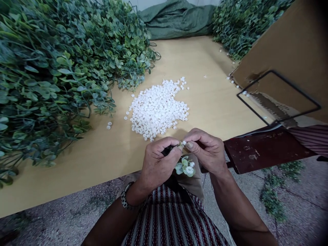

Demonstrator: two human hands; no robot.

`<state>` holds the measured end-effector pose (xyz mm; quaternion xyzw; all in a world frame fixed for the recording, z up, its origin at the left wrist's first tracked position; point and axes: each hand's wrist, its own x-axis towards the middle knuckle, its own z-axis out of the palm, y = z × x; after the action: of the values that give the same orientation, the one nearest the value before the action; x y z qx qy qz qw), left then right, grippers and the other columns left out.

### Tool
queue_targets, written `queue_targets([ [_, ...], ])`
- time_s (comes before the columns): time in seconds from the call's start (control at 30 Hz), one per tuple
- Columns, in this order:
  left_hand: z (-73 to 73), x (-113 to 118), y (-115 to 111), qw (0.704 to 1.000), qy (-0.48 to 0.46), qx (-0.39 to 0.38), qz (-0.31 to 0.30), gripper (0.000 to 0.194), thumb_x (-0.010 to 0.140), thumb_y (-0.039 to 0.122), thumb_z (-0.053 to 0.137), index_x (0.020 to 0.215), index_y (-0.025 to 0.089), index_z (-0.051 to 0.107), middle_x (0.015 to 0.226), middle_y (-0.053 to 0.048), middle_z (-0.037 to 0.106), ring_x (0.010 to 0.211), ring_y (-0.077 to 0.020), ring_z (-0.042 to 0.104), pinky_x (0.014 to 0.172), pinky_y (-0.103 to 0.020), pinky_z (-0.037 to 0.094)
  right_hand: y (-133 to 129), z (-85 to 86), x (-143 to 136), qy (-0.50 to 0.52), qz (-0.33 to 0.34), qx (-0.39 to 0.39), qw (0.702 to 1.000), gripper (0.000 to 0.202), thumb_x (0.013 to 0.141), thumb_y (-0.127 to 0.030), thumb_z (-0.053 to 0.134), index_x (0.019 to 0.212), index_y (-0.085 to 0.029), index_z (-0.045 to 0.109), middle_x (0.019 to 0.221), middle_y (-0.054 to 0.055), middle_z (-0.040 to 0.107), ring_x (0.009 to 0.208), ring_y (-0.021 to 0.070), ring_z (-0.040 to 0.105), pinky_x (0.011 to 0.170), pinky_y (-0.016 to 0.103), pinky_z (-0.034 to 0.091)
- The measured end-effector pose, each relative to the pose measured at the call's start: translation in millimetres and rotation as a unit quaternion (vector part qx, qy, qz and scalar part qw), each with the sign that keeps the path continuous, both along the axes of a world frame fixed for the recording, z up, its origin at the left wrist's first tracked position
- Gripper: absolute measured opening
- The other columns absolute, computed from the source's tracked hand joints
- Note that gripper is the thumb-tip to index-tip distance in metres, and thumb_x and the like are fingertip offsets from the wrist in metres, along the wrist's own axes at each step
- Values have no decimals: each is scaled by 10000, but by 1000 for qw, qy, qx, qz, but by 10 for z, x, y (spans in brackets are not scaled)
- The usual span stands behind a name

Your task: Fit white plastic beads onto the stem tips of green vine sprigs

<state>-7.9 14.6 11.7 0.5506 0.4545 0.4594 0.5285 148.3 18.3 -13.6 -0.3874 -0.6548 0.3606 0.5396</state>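
Observation:
My left hand (160, 162) is closed, its thumb and forefinger pinching an artificial leaf sprig (185, 165) near the table's front edge. The sprig's green leaves hang below the fingers, with small white blossoms among them. Something black (167, 150) shows inside the curl of that hand; its kind is unclear. My right hand (208, 150) pinches a tiny white plastic flower (183, 143) against the sprig's tip, so the fingertips of both hands nearly meet. Just beyond them, a heap of small white flower pieces (157, 107) lies on the tan tabletop (202, 102).
Thick piles of artificial greenery (64, 61) fill the left side, with more greenery (246, 24) at the back right. A green cloth sack (179, 20) lies at the far edge. A cardboard sheet (289, 61) and a black wire frame (294, 118) stand at the right.

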Motion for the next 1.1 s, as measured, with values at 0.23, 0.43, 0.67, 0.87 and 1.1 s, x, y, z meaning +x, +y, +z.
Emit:
queue_targets([
  [0.23, 13, -26, 20, 1000, -4, -11, -27, 126, 754, 167, 611, 636, 156, 654, 574, 16, 556, 523, -89, 450, 476, -193, 367, 22, 87, 76, -65, 38, 36, 996, 87, 876, -165, 611, 841, -192, 686, 690, 10, 615, 638, 138, 562, 574, 274, 450],
  [0.43, 19, -62, 39, 998, 2, -23, -66, 150, 761, 159, 592, 627, 163, 659, 553, 28, 526, 506, -82, 417, 470, -191, 353, 59, 99, 109, -33, 83, -11, 996, 103, 877, -279, 647, 831, -188, 657, 697, 4, 592, 634, 123, 540, 564, 249, 449],
  [0.67, 41, -70, 33, 995, 2, -45, -91, 150, 766, 165, 584, 637, 150, 659, 551, 24, 533, 511, -83, 426, 483, -196, 360, 51, 36, 104, -7, 101, -10, 995, 70, 868, -255, 669, 905, -198, 683, 731, 5, 623, 666, 124, 578, 592, 247, 475],
  [0.87, 39, -65, 34, 997, -2, -35, -76, 142, 769, 162, 585, 651, 154, 663, 569, 20, 559, 527, -89, 454, 503, -199, 380, 11, -44, 60, 13, 43, 0, 999, 61, 874, -195, 658, 909, -219, 702, 757, -2, 649, 680, 121, 596, 622, 256, 472],
  [1.1, 10, -40, 42, 999, 3, 10, -39, 147, 763, 131, 577, 627, 148, 631, 567, 30, 533, 527, -79, 430, 495, -191, 361, 9, -19, 49, 49, 42, -54, 996, 53, 864, -258, 682, 868, -205, 684, 752, -9, 625, 676, 109, 570, 613, 230, 455],
])
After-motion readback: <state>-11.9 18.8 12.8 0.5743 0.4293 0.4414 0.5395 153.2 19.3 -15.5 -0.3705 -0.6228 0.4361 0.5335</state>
